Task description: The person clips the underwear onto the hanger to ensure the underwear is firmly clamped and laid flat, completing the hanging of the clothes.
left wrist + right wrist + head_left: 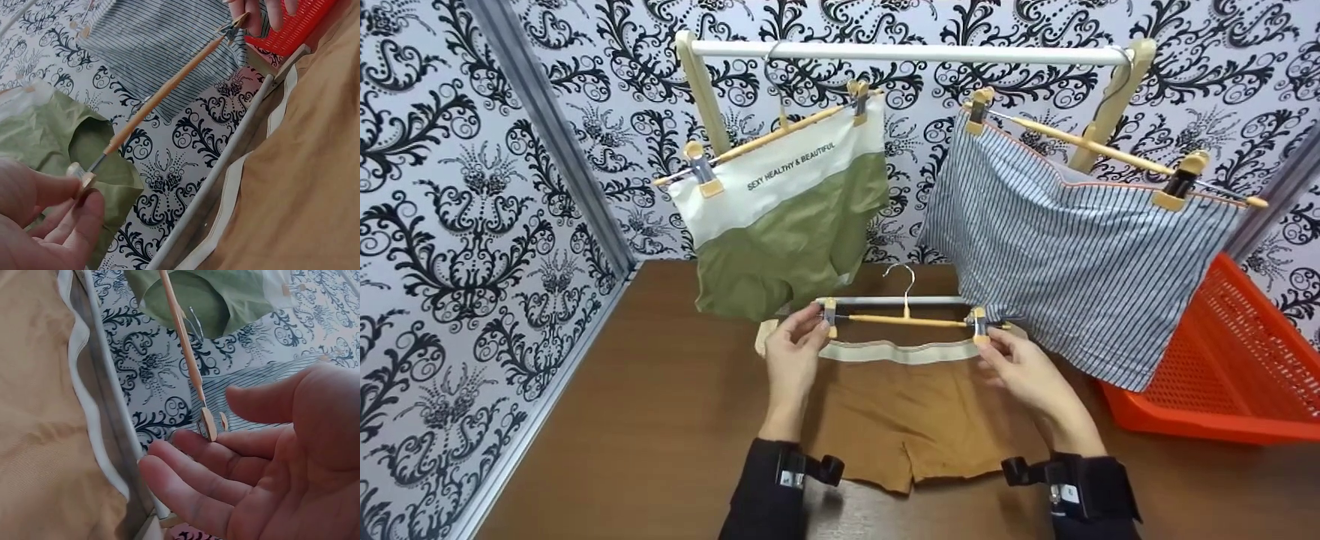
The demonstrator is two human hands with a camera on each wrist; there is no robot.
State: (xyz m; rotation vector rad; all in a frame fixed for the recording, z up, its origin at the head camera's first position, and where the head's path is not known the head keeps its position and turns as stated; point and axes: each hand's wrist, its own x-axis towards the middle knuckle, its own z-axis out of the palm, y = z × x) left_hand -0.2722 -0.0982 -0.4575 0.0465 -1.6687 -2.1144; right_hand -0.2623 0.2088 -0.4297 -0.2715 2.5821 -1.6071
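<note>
A wooden clip hanger (906, 321) with a metal hook is held level above a pair of brown shorts (907, 420). My left hand (795, 352) pinches the hanger's left clip (830, 316) between thumb and fingers. At the other end my right hand (1027, 375) touches the right clip (980, 325). In the right wrist view that clip (208, 424) lies against the fingers, with the thumb apart from it. The shorts lie flat on the brown table, their cream waistband (900, 351) just below the hanger and apart from both clips.
Behind stands a rack with a white top bar (915, 51) and a lower bar (885, 301). Green-and-white shorts (802, 225) hang on the left and striped shorts (1072, 255) on the right, both from clip hangers. A red basket (1222, 375) stands at the right.
</note>
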